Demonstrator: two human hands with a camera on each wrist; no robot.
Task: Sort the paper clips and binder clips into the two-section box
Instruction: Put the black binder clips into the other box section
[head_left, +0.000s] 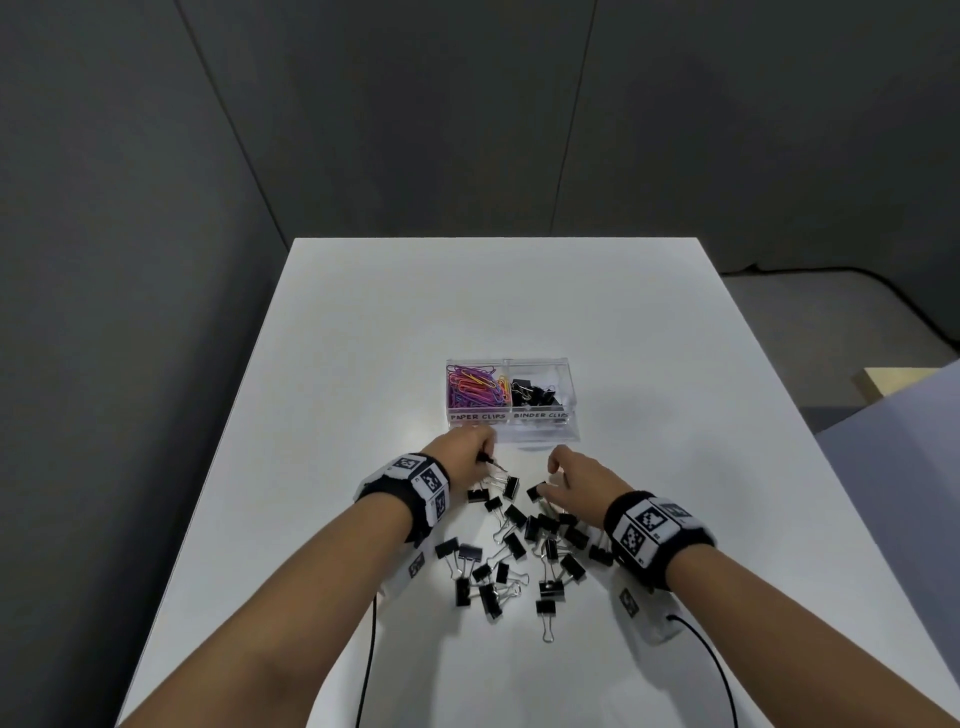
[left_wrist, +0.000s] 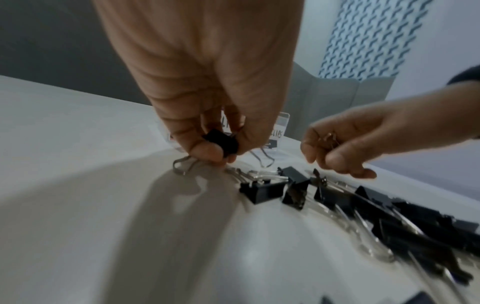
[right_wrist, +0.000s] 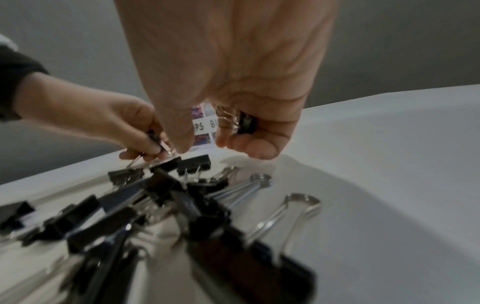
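Observation:
A clear two-section box (head_left: 511, 423) stands mid-table, with coloured paper clips (head_left: 472, 385) in its left section and black binder clips (head_left: 532, 392) in its right. Several black binder clips (head_left: 519, 551) lie scattered in front of it. My left hand (head_left: 467, 457) hovers low over the pile's far left and pinches a binder clip (left_wrist: 222, 142) between thumb and fingers. My right hand (head_left: 571, 475) is over the pile's far right, fingers curled round another binder clip (right_wrist: 246, 123) tucked in its palm.
The white table (head_left: 363, 338) has bare room on both sides of the box and behind it. A black cable (head_left: 366, 665) runs off the front edge on the left, another (head_left: 711, 660) on the right.

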